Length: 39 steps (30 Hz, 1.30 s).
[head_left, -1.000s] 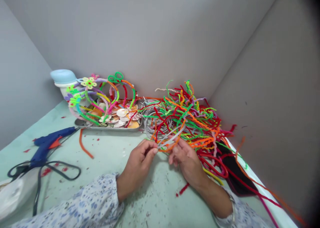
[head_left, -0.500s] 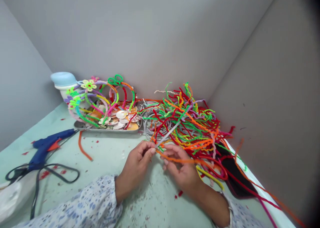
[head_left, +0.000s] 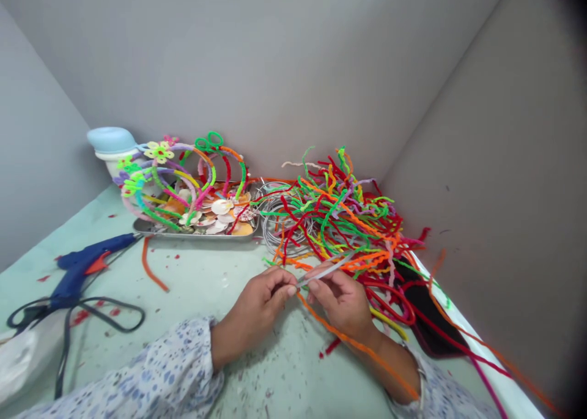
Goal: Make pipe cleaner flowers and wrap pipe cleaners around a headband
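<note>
My left hand [head_left: 263, 300] is closed in a pinch on the near end of a thin clear headband [head_left: 326, 271]. My right hand [head_left: 343, 301] is closed too, gripping the same band together with an orange pipe cleaner [head_left: 353, 344] that trails back over my right wrist. Both hands sit low at the middle of the pale green table [head_left: 192, 284], just in front of a big tangled pile of coloured pipe cleaners [head_left: 348, 223].
A metal tray [head_left: 197, 231] at the back holds shells and finished pipe-cleaner headbands [head_left: 178, 174]. A blue glue gun [head_left: 82, 266] with black cord lies at left. A loose orange pipe cleaner [head_left: 149, 269] lies near the tray. A black pouch [head_left: 424, 318] lies at right. Grey walls enclose the corner.
The clear band has dropped from pointing up into the pile to lying nearly level between my hands. The orange pipe cleaner now runs back across my right forearm.
</note>
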Tool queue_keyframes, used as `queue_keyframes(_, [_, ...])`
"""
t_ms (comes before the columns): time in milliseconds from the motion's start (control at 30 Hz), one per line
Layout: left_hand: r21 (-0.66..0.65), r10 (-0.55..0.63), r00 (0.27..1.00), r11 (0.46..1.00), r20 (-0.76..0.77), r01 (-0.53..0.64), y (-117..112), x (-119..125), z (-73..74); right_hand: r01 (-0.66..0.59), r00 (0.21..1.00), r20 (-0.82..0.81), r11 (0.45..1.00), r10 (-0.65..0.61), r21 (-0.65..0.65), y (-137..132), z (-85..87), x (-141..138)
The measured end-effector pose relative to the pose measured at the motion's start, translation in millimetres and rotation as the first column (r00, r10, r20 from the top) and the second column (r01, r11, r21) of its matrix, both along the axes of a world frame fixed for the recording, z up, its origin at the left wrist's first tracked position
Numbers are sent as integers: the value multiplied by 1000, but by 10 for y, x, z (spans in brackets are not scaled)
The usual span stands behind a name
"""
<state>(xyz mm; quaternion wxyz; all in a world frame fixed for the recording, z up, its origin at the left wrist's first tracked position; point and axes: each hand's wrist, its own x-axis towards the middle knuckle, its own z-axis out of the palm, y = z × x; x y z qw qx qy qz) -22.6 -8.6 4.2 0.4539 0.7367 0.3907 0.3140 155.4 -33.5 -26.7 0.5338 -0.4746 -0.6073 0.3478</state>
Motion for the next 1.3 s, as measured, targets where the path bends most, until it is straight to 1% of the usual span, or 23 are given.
queue_keyframes(133, [-53, -56, 998, 997, 4, 56, 12, -1, -12, -6, 997, 71, 1000, 7, -2, -22, 67, -10])
queue_keyframes(233, [-91, -99, 995, 991, 29, 101, 18, -9, -32, -44, 996, 82, 999, 45, -10, -42, 114, -10])
queue_keyframes(333, [-146, -158, 985, 975, 73, 167, 26, -12, -57, -73, 994, 80, 997, 74, -18, -45, 119, -11])
queue_keyframes(433, [-234, -186, 973, 948, 139, 215, 28, -3, -81, -75, 997, 28, 997, 75, -17, -27, 94, -21])
queue_keyframes(533, [-258, -172, 966, 941, 190, 219, 5, 14, -92, -61, 990, -125, 998, 59, -11, 0, 71, -39])
queue_keyframes(600, [-208, -148, 976, 961, 161, 180, -26, 26, -84, -47, 973, -226, 999, 41, -23, 11, 72, -51])
queue_keyframes(667, [-101, -103, 992, 989, 76, 110, -59, 37, -69, -49, 963, -268, 998, 36, -43, 9, 87, -59])
queue_keyframes(733, [27, -39, 999, 999, -6, 39, -81, 42, -56, -73, 960, -274, 996, 55, -55, -5, 113, -62])
queue_keyframes(800, [119, 9, 999, 993, -51, -3, -88, 41, -53, -93, 958, -277, 994, 75, -52, -24, 138, -62])
queue_keyframes(967, [222, 90, 994, 972, -57, -76, -71, 24, -66, -121, 954, -274, 993, 119, 10, -43, 157, -58])
queue_keyframes(1100, [311, 117, 992, 946, -56, -94, -75, 19, -47, -127, 945, -297, 991, 134, 43, -57, 141, -63])
queue_keyframes(1233, [388, 127, 992, 914, -2, -116, -87, 11, -14, -118, 944, -298, 989, 141, 92, -77, 150, -77])
queue_keyframes(1300, [416, 120, 993, 902, 22, -118, -89, 5, -5, -94, 952, -281, 990, 121, 107, -81, 161, -83])
